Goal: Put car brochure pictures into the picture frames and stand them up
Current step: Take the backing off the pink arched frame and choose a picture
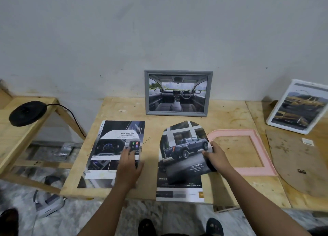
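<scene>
the right hand (215, 154) is closed on the arch-cut truck picture (184, 147), whose long axis runs 12 to 6, with the pink frame (255, 134) flat on the surface just at 3 o'clock.

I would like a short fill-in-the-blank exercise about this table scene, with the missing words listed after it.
1. The grey picture frame standing against the wall shows a car ____.
2. The right hand holds the arch-shaped cut-out photo of a blue ____.
3. The empty arch-shaped frame lying flat is ____ in colour.
4. The left hand rests on the rectangular brochure page headed "____".

Missing words: interior; pickup truck; pink; ADVANCED
</scene>
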Demonstrator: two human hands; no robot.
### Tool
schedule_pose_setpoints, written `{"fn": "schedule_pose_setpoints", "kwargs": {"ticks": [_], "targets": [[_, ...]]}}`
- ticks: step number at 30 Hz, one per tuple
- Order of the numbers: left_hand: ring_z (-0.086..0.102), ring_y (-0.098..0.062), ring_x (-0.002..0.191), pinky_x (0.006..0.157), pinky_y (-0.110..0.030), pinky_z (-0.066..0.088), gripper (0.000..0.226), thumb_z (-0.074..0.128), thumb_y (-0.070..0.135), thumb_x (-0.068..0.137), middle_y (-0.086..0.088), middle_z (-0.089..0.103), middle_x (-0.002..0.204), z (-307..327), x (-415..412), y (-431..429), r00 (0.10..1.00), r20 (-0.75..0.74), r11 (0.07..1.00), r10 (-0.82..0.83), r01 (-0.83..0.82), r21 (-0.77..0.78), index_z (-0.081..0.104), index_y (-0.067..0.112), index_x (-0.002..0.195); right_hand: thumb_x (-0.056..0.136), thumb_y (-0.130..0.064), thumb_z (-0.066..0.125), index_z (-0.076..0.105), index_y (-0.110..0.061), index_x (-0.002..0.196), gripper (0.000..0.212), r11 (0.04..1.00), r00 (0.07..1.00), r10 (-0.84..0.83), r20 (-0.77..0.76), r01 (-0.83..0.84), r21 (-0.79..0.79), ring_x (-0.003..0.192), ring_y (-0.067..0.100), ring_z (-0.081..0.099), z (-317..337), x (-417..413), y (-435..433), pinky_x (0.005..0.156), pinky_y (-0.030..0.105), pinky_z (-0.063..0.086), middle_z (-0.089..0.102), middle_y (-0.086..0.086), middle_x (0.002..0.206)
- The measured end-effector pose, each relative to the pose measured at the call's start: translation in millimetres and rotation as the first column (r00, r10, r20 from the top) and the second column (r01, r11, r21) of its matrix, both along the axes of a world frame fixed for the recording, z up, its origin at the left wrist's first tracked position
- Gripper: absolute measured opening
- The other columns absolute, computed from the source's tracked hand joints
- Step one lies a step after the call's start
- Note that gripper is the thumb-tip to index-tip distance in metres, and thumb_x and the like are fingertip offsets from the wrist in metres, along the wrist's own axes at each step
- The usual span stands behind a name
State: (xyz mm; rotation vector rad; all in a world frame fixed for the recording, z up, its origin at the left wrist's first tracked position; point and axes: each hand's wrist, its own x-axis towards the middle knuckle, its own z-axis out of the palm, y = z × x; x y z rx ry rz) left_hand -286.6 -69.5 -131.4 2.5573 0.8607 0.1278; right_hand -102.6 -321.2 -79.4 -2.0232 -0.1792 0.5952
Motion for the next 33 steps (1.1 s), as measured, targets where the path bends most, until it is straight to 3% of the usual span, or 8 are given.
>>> {"fn": "schedule_pose_setpoints", "kwargs": {"ticks": [4,7,12,18,22,27,29,33], "targets": [[0.045,-0.024,0.123,0.102,-0.038,0.038,0.052,0.056,0.022,0.093,-0.005,0.045,0.132,56,70,-45,0.948,0.163,0.825,0.274,-0.145,-0.546,0.035,0.007,0.138,0.081,0.001,0.061,0.06,-0.008,0.092,0.014,0.995,0.995,0.094,0.021,-0.095,0.03,0.082,0.019,0.056,29,41,-24,0.065,0.024,0.04,0.063,0.005,0.089],[0.052,-0.02,0.11,0.095,-0.032,0.042,0.053,0.053,0.026,0.095,-0.003,0.05,0.124,84,121,-71,0.947,0.17,0.683,0.273,-0.067,-0.727,0.031,0.014,0.141,0.08,0.0,0.063,0.063,-0.007,0.095,0.017,0.987,0.988,0.15,0.041,-0.152,0.055,0.081,0.017,0.056,48,70,-45,0.067,0.025,0.04,0.064,0.005,0.089],[0.055,-0.019,0.071,0.06,-0.025,0.043,0.033,0.056,0.007,0.09,-0.009,0.055,0.09,101,181,-109,0.94,0.199,0.687,0.276,-0.048,-0.725,0.049,0.011,0.122,0.082,-0.003,0.063,0.065,-0.018,0.091,0.017,0.984,0.974,0.128,0.185,-0.149,0.101,0.077,0.011,0.058,68,105,-81,0.063,0.016,0.042,0.065,-0.005,0.085],[0.053,-0.022,0.078,0.068,-0.031,0.041,0.009,0.057,0.013,0.089,-0.008,0.058,0.083,115,235,-145,0.9,0.308,0.794,0.309,-0.065,-0.604,0.06,0.016,0.081,0.085,0.006,0.055,0.068,-0.034,0.085,0.042,0.961,0.905,0.015,0.426,-0.131,0.245,0.083,0.0,0.061,89,137,-121,0.072,0.01,0.047,0.067,-0.018,0.086],[0.051,-0.019,0.064,0.063,-0.031,0.039,0.025,0.046,0.012,0.095,-0.004,0.057,0.064,118,253,-172,0.892,0.284,0.559,0.353,0.043,-0.828,0.06,0.014,0.074,0.079,0.007,0.058,0.073,-0.023,0.101,0.04,0.957,0.704,0.188,0.685,-0.289,0.035,0.096,-0.001,0.062,82,150,-156,0.087,0.015,0.046,0.068,-0.015,0.1],[0.056,-0.022,0.064,0.061,-0.031,0.046,0.018,0.053,0.018,0.09,-0.006,0.062,0.062,93,234,-212,0.843,0.063,0.234,0.535,-0.076,-0.969,0.063,0.006,0.081,0.079,-0.008,0.06,0.068,-0.027,0.113,0.04,0.809,0.584,0.587,0.56,-0.459,-0.369,0.108,0.006,0.058,36,141,-200,0.099,0.025,0.042,0.067,-0.009,0.115],[0.055,-0.024,0.069,0.063,-0.03,0.044,0.019,0.048,0.018,0.092,-0.01,0.058,0.069,77,224,-224,0.861,0.043,0.327,0.507,-0.146,-0.934,0.056,0.006,0.079,0.082,-0.014,0.059,0.065,-0.029,0.117,0.039,0.696,0.513,0.718,0.471,-0.519,-0.495,0.112,0.007,0.056,12,133,-206,0.099,0.029,0.044,0.064,-0.009,0.121],[0.051,-0.025,0.101,0.084,-0.032,0.041,0.021,0.047,0.02,0.096,-0.012,0.056,0.107,42,212,-233,0.984,0.07,0.81,0.167,-0.096,-0.578,0.057,0.005,0.105,0.092,-0.03,0.053,0.05,-0.029,0.133,0.042,0.543,0.506,0.827,0.245,-0.606,-0.582,0.127,0.01,0.041,-13,113,-202,0.107,0.028,0.036,0.046,-0.009,0.14]]}}
